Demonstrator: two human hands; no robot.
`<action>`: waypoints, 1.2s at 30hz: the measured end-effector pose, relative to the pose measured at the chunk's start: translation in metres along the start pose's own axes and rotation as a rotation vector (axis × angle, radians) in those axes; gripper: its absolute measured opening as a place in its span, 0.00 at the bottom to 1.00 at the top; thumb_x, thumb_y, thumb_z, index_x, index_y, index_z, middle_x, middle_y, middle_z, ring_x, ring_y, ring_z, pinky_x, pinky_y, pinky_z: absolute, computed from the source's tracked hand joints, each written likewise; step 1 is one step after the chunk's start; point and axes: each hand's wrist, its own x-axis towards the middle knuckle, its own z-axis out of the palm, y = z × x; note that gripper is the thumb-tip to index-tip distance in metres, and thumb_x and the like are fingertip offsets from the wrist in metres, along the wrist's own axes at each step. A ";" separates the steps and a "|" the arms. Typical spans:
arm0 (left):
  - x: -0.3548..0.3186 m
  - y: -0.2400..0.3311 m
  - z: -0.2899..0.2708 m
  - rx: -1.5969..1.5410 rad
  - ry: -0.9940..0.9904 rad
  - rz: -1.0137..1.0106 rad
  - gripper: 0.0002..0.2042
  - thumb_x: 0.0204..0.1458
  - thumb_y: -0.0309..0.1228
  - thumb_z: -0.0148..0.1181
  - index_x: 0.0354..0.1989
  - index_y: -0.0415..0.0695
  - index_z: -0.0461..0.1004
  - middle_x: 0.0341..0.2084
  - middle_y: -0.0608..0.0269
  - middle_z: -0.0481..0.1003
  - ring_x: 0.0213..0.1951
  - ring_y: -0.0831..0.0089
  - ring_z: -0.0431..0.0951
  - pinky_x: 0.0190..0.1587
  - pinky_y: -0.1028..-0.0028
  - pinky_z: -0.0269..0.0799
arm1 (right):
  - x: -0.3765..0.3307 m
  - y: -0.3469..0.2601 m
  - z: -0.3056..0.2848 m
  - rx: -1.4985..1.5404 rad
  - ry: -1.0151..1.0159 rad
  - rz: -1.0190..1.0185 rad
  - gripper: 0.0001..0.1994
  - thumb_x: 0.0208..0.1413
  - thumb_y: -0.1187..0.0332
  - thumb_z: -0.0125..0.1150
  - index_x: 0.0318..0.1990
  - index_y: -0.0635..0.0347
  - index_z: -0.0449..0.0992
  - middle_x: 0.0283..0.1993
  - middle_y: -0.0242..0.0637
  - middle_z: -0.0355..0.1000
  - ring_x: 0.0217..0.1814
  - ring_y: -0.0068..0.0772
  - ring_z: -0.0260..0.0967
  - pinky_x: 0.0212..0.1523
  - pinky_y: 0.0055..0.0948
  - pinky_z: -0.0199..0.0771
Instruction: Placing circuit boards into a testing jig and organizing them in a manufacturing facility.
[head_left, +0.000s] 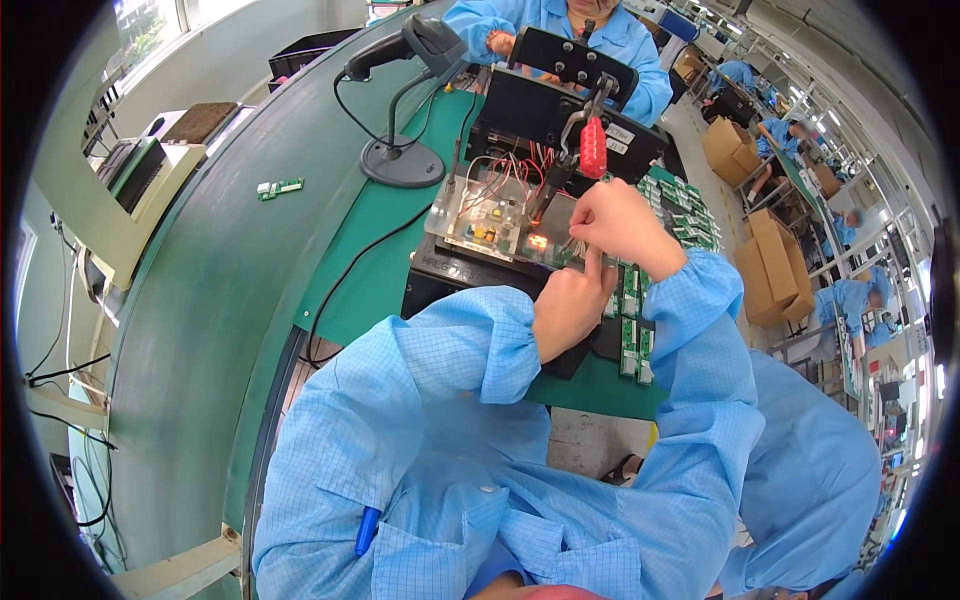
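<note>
A test fixture [480,262] with a clear plate, thin red and white wires and small electronic parts stands before me on the bench. Its toggle clamp has a red handle [593,148], and a small orange-red display [538,242] glows beneath. My right hand [625,225] is closed in a pinch over the fixture's right side; what lies between the fingertips is too small to make out. Just below, my left hand [575,308] stretches a finger up toward those fingertips, its other fingers partly hidden. Green circuit boards [629,345] lie beside my right wrist.
A barcode scanner [405,48] sits on a round-based stand [402,162] at the far left of the fixture. One circuit board [280,188] lies apart on the green bench [200,330]. More boards [690,210] fill the right side. Across the bench sits a co-worker in blue [640,60].
</note>
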 end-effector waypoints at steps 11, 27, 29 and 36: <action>0.001 0.007 0.005 0.108 0.037 0.028 0.15 0.45 0.35 0.61 0.34 0.39 0.64 0.38 0.37 0.70 0.15 0.68 0.74 0.18 0.71 0.69 | 0.000 -0.006 0.003 -0.036 -0.005 0.020 0.06 0.38 0.71 0.64 0.26 0.60 0.83 0.28 0.49 0.77 0.33 0.49 0.77 0.39 0.39 0.79; -0.001 0.008 -0.002 0.003 0.009 0.007 0.19 0.44 0.39 0.64 0.36 0.39 0.65 0.39 0.39 0.69 0.18 0.65 0.75 0.20 0.69 0.70 | -0.004 -0.004 0.009 0.048 -0.007 0.025 0.06 0.41 0.72 0.65 0.28 0.62 0.82 0.27 0.48 0.77 0.32 0.48 0.77 0.38 0.39 0.79; -0.002 0.008 -0.003 0.015 -0.010 -0.004 0.22 0.44 0.43 0.66 0.37 0.39 0.65 0.39 0.39 0.69 0.19 0.64 0.75 0.21 0.69 0.70 | -0.003 -0.004 0.010 0.023 -0.002 0.002 0.06 0.41 0.72 0.65 0.28 0.62 0.82 0.27 0.47 0.77 0.32 0.47 0.77 0.38 0.39 0.79; -0.003 0.007 -0.002 0.025 -0.004 0.009 0.23 0.44 0.43 0.66 0.38 0.38 0.65 0.39 0.39 0.69 0.19 0.65 0.75 0.21 0.70 0.70 | -0.006 -0.003 0.008 0.055 -0.003 0.019 0.06 0.41 0.71 0.64 0.28 0.62 0.82 0.28 0.48 0.77 0.33 0.47 0.78 0.39 0.38 0.79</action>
